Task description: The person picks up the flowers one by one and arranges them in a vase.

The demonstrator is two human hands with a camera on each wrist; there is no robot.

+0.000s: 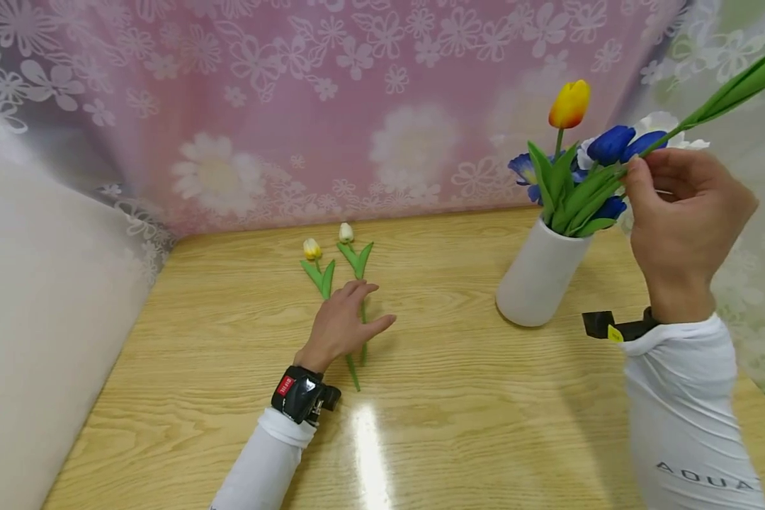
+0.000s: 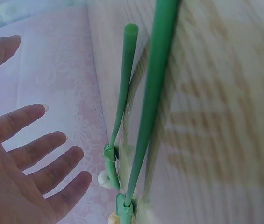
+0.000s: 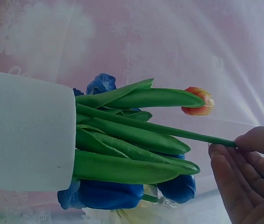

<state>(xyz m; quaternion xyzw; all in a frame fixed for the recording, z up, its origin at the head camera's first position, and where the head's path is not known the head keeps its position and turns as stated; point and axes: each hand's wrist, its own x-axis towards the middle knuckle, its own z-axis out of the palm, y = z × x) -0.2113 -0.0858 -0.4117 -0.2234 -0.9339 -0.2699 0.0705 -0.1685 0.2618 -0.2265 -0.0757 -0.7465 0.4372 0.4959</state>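
Between thumb and fingertips, my right hand [image 1: 688, 205] pinches the green stem [image 3: 183, 133] of a flower. Its lower end runs into the white vase [image 1: 538, 280]; its long green leaf [image 1: 739, 88] reaches past the head view's right edge, so the bloom is hidden. In the vase stand a yellow-red tulip [image 1: 569, 105], blue tulips [image 1: 610, 145] and green leaves. My left hand [image 1: 343, 320] hovers with fingers spread above two tulips, a white one [image 1: 346, 232] and a yellow-white one [image 1: 312, 248]. The left wrist view shows their stems on the table, apart from the hand.
The wooden table [image 1: 433, 397] meets a pink flowered curtain [image 1: 331, 142] at the back. A white surface [image 1: 25, 297] borders it on the left, and a pale flowered curtain [image 1: 755, 283] hangs at the right. White petals [image 1: 659, 124] show behind the blue tulips.
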